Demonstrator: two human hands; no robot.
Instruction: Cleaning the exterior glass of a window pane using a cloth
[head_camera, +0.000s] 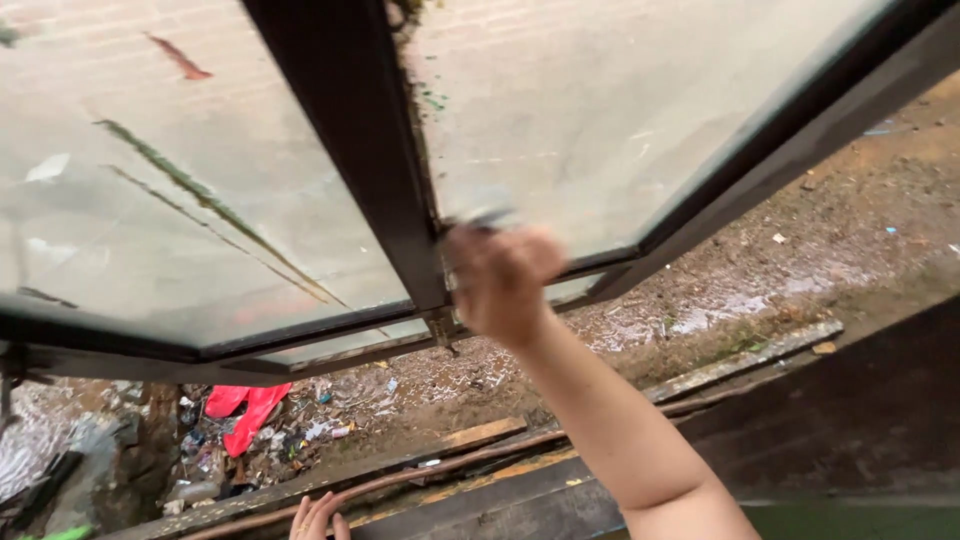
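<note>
My right hand (500, 280) reaches up and out, fingers closed around a small grey object (487, 217) pressed against the glass pane (600, 120) near the dark window frame's upright bar (370, 150); the hand is motion-blurred, so what the object is cannot be told. My left hand (318, 518) rests with fingers spread on the wooden sill (470, 470) at the bottom edge, only its fingertips showing. A second dirty, streaked glass pane (150, 180) lies left of the bar.
The window swings outward over bare, wet ground (780, 250) far below. A heap of litter with a red cloth (245, 410) lies below at the left. A dark wall (860, 420) edges the right side.
</note>
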